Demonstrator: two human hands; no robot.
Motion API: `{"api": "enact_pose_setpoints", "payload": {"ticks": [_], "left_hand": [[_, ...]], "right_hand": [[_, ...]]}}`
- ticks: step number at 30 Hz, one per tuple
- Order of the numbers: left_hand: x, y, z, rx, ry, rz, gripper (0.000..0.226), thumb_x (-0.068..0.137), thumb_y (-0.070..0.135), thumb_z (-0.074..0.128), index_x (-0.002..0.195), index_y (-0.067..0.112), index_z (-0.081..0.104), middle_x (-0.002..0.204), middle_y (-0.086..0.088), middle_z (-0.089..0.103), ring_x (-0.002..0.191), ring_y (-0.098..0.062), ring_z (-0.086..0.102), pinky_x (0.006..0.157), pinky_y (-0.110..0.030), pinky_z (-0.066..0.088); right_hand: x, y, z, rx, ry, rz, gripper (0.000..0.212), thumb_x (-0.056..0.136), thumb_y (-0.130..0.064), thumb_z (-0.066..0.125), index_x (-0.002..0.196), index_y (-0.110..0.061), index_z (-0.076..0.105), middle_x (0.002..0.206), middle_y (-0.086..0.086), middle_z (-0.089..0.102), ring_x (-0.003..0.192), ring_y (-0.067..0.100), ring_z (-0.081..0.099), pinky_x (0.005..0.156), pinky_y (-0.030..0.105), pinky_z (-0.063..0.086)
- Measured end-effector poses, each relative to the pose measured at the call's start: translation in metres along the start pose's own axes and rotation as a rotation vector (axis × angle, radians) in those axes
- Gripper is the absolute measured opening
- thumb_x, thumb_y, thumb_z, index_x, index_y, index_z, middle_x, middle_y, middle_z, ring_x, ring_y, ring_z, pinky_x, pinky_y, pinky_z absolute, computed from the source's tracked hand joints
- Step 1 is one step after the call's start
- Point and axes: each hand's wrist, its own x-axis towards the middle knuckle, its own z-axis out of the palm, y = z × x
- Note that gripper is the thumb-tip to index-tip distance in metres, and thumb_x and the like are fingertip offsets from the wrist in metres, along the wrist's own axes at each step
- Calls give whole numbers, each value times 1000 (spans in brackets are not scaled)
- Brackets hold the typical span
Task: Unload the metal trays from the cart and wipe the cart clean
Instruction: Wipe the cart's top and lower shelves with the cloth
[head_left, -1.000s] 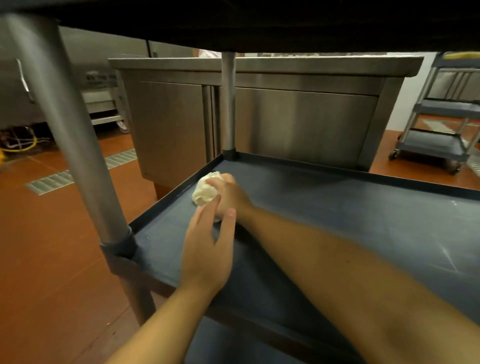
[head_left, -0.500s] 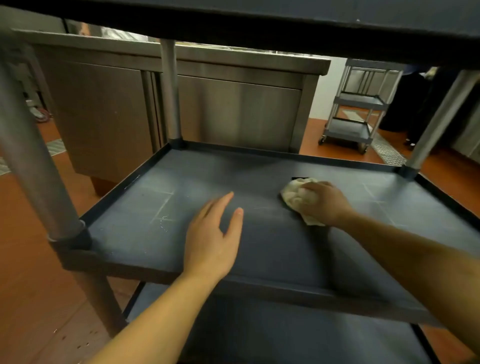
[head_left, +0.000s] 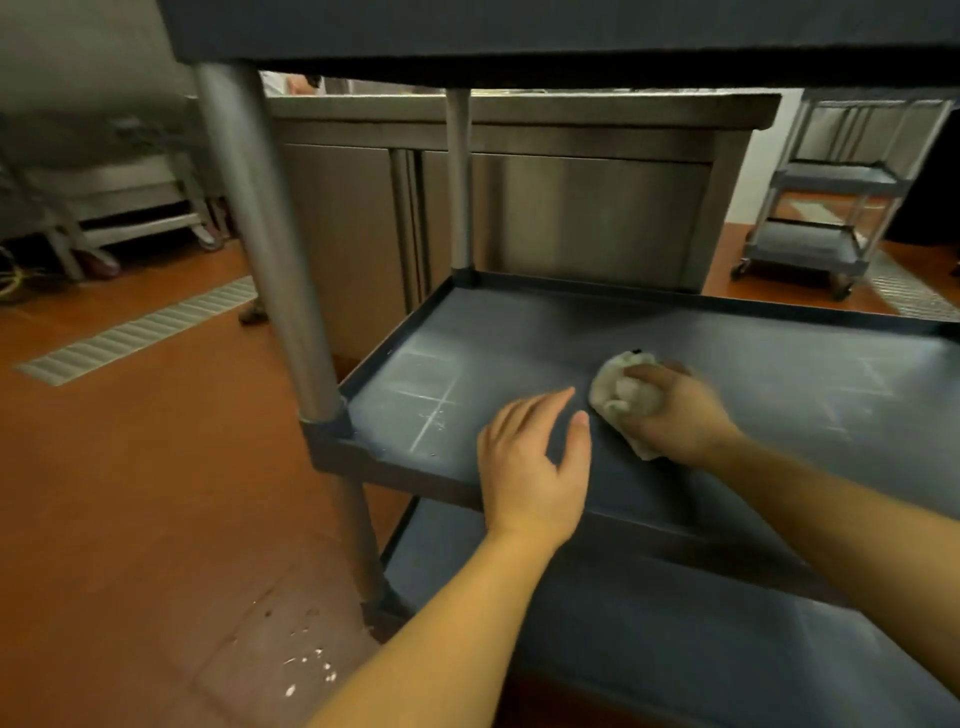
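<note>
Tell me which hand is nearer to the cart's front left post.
Left. The left hand is just right of the post; the right hand, gripping the cloth, is farther right.

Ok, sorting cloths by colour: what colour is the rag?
Off-white; the rag in the right hand, head view.

Both bare forearms are extended forward from the lower edge of the view. The left hand (head_left: 530, 467) is held palm down, fingers straight and slightly spread. The right hand (head_left: 675, 415) is curled, knuckles up, around a crumpled white cloth (head_left: 618, 395), just beside the left fingertips.
</note>
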Motion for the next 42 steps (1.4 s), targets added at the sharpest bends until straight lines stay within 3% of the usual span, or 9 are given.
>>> {"api": "enact_pose_setpoints", "payload": {"ticks": [5, 9, 12, 15, 19, 25, 30, 33, 42], "left_hand": [[-7, -37, -41, -60, 12, -266, 55, 91, 51, 47, 143, 37, 35, 148, 12, 35, 138, -7, 26, 115, -37, 24], [-5, -43, -48, -155, -27, -354, 83, 84, 62, 52, 149, 45, 3, 158, 19, 3, 143, -1, 4, 111, -25, 14], [-1, -41, -46, -185, 17, -387, 92, 80, 65, 53, 151, 39, 0, 159, 14, 2, 145, -5, 4, 114, -28, 15], [3, -39, -46, -182, 29, -410, 96, 74, 68, 49, 151, 37, 2, 160, 11, 2, 146, -8, 3, 118, -36, 15], [6, -43, -47, -174, 22, -398, 83, 84, 60, 54, 149, 43, 4, 160, 11, -2, 146, -8, -2, 117, -35, 13], [11, -39, -47, -108, -13, -410, 78, 88, 57, 51, 150, 38, 7, 160, 8, -4, 145, -8, -11, 118, -49, 4], [-2, -22, -19, 11, -93, -212, 75, 88, 58, 48, 150, 37, 12, 160, 6, 2, 146, -9, -7, 119, -41, -1], [-17, 12, 27, -45, -207, -61, 67, 91, 53, 47, 149, 38, 17, 159, 8, 12, 145, -5, 0, 119, -33, 2], [-34, 44, 84, 17, -360, 97, 61, 91, 57, 27, 148, 35, 24, 156, 9, 24, 145, -4, 1, 119, -38, 5]], "right_hand": [[18, -96, 55, 88, -108, -179, 57, 81, -33, 70, 133, -22, 50, 142, 9, 41, 127, 26, 43, 101, 28, 34], [15, -144, 79, 61, -235, -413, 60, 80, -35, 72, 134, -21, 51, 139, 5, 43, 129, 20, 38, 101, 22, 27], [13, -166, 88, 160, -330, -535, 39, 85, -9, 65, 123, -13, 60, 119, 6, 54, 112, 20, 46, 90, 24, 34], [9, -172, 89, 296, -392, -509, 46, 89, 18, 41, 129, 1, 55, 132, 21, 48, 123, 29, 42, 101, 29, 32], [-2, -155, 78, 338, -360, -489, 42, 90, 9, 46, 130, -2, 55, 133, 17, 50, 124, 27, 45, 102, 27, 35], [-25, -56, 6, 26, -232, -329, 58, 74, -26, 78, 128, -28, 57, 133, -1, 50, 123, 16, 46, 97, 17, 28], [-62, 15, -59, -24, -55, -39, 52, 79, -29, 76, 127, -20, 58, 133, 5, 53, 119, 25, 51, 96, 23, 36], [-81, 27, -66, 99, 137, 50, 39, 83, -19, 73, 119, -10, 63, 117, 2, 58, 113, 24, 55, 80, 3, 33], [-106, 61, -82, 3, 210, 28, 39, 81, -27, 71, 119, -22, 63, 126, 4, 55, 109, 23, 55, 88, 24, 42]]}}
